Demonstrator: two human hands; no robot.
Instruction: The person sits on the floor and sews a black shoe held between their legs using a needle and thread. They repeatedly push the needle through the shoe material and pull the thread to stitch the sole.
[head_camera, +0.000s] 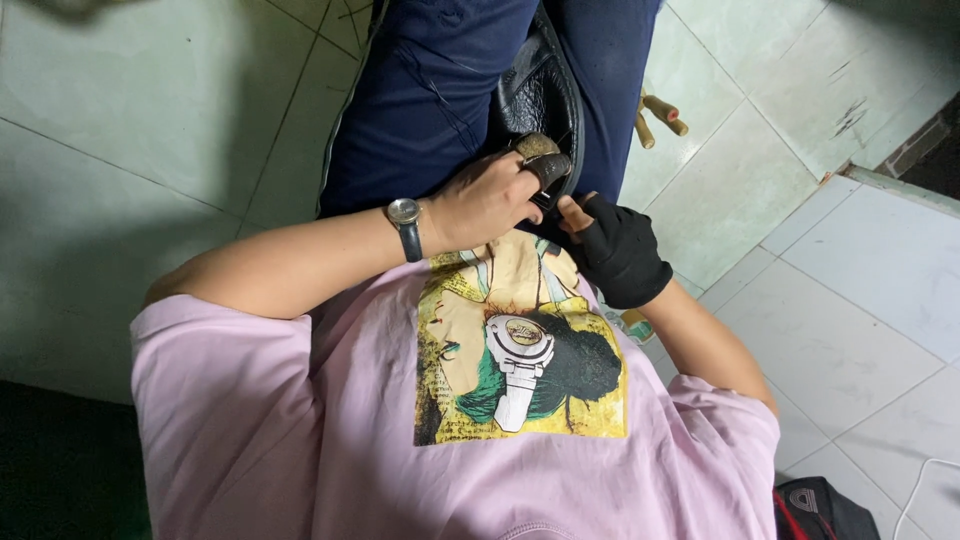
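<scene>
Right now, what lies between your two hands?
In the head view, only an edge of the black leather piece separates left hand from gloved right hand.

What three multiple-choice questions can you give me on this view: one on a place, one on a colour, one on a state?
1. Where do the wooden-handled tools lie?
A. On the lap
B. On the tiled floor beside the leg
C. In the right hand

2. What colour is the glove on the right hand?
A. White
B. Pink
C. Black

3. How is the left hand?
A. Closed on the black leather piece
B. Flat on the floor
C. Raised, holding nothing

Answers:
1 B: the wooden-handled tools rest on the tiled floor, apart from both hands.
2 C: the glove on the right hand is black, fingertips bare.
3 A: the left hand grips the black leather piece on the lap.
</scene>
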